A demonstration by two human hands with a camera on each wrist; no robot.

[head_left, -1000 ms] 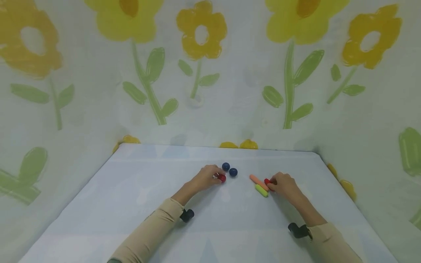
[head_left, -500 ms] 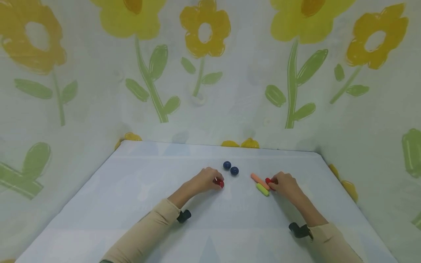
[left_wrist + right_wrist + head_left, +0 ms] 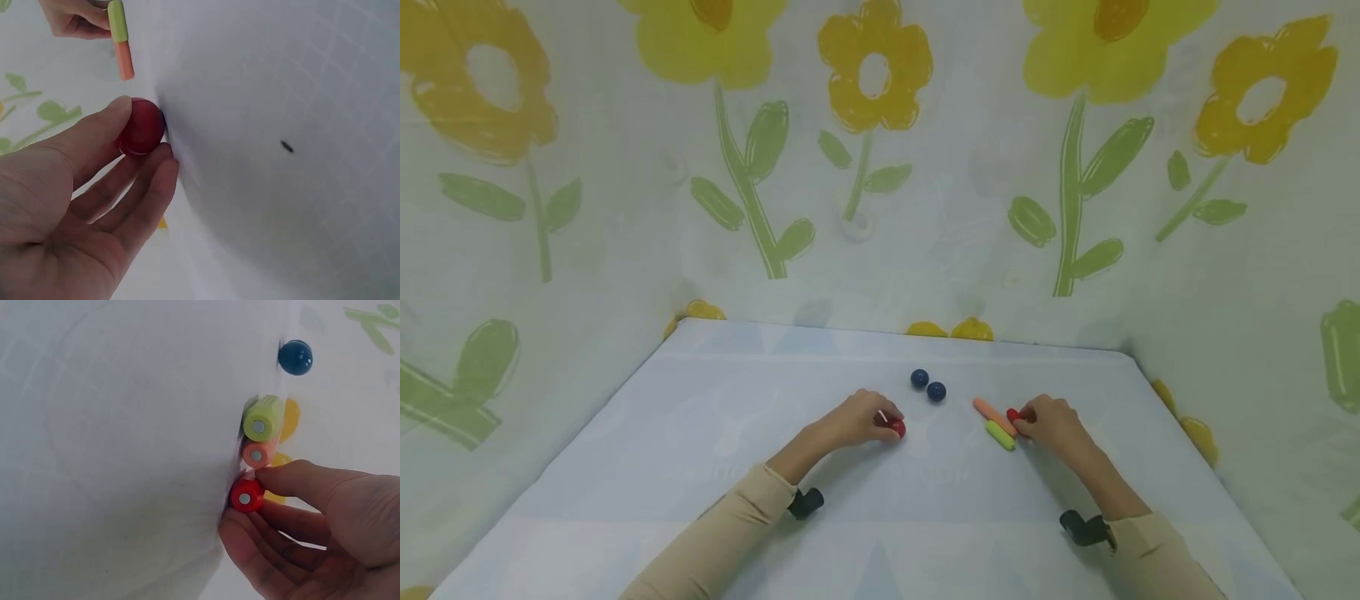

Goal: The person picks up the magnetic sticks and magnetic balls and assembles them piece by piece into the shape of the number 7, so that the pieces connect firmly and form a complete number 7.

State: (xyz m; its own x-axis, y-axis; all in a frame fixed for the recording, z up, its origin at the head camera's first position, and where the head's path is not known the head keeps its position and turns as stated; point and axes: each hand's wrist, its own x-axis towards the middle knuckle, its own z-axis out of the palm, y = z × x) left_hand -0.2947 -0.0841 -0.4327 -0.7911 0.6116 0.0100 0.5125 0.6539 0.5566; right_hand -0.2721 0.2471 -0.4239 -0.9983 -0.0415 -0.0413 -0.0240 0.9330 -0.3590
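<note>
**Three balls, three sticks**

The left hand [image 3: 850, 418] pinches one red ball [image 3: 898, 429], the right hand [image 3: 1051, 422] one red stick [image 3: 247, 496]. Beside it: one orange stick [image 3: 991, 413], then one green stick [image 3: 1000, 434]. Two blue balls [image 3: 936, 392] sit nearer the far desk edge [image 3: 880, 338].

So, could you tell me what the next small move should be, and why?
I'd probably have the right grip nudge the red stick snugly alongside the orange stick: it is pinched right beside it, and the orange and green sticks lie side by side, suggesting a row.
</note>
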